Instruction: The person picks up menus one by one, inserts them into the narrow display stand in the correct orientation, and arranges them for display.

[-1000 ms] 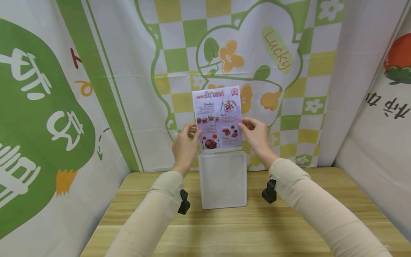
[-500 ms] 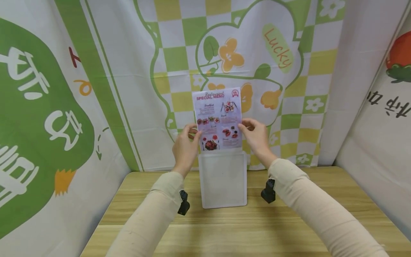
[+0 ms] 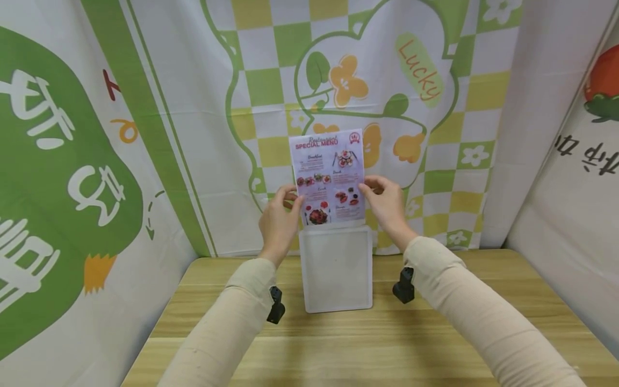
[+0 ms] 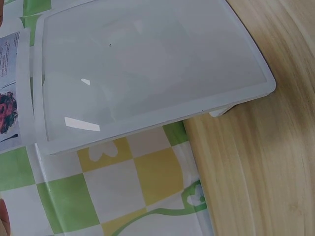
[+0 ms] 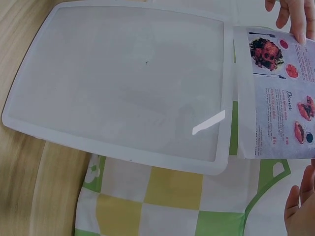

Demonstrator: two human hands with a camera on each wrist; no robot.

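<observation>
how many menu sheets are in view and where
1: a single restaurant menu sheet, held upright by the left hand at its left edge and the right hand at its right edge, just above the clear acrylic stand on the wooden table.

Light wooden table [image 3: 367,344], green-yellow checked flower backdrop cloth [image 3: 271,80], even light

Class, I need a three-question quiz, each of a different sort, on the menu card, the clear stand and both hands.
1. True or false: the menu card lies flat on the wooden table.
2. Which hand pinches the card's right edge? A left hand B right hand
3. Fill in: the card's bottom edge sits at the top of the clear ____.

Key: 1 false; 2 B; 3 stand.
</observation>
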